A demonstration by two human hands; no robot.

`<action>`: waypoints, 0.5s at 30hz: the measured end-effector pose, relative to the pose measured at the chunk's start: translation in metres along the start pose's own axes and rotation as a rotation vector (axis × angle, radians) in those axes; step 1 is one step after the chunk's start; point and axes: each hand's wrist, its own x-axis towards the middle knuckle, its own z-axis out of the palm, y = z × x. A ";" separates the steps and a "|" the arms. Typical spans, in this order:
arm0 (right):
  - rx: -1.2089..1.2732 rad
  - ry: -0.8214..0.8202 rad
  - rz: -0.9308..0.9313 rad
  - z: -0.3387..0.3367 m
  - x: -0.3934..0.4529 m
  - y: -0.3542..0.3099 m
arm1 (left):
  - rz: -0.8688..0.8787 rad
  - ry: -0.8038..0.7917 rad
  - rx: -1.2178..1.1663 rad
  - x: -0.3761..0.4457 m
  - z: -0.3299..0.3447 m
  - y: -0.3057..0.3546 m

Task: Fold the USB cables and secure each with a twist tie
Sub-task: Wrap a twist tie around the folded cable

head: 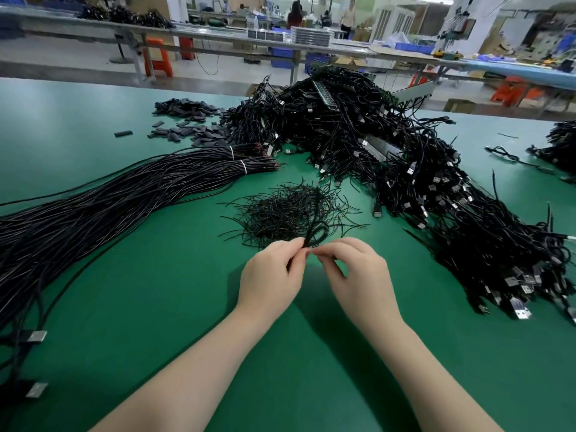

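Both hands, left (pixel 274 272) and right (pixel 352 269), pinch a thin, bendy, light black folded cable loop (pixel 316 233) low down. Twist ties (pixel 290 210) lie at twelve o'clock on the green desk (pixel 174 291).

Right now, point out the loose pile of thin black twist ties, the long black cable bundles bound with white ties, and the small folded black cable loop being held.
Twist tie pile (pixel 290 210): head view, pile's centre.
Bound cable bundles (pixel 193 169): head view, mid-strands.
Folded cable loop (pixel 316 233): head view, loop's strand.
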 end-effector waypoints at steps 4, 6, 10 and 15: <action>0.010 0.072 -0.009 0.003 -0.010 0.004 | 0.098 -0.054 0.119 -0.001 -0.001 0.004; 0.026 0.073 0.020 0.002 -0.013 0.008 | 0.128 -0.061 0.171 -0.002 -0.001 0.006; 0.099 0.086 0.053 0.003 -0.018 0.006 | 0.165 -0.111 0.261 -0.004 0.001 0.008; 0.132 0.107 0.100 0.002 -0.019 0.003 | 0.136 -0.195 0.291 -0.005 0.001 0.008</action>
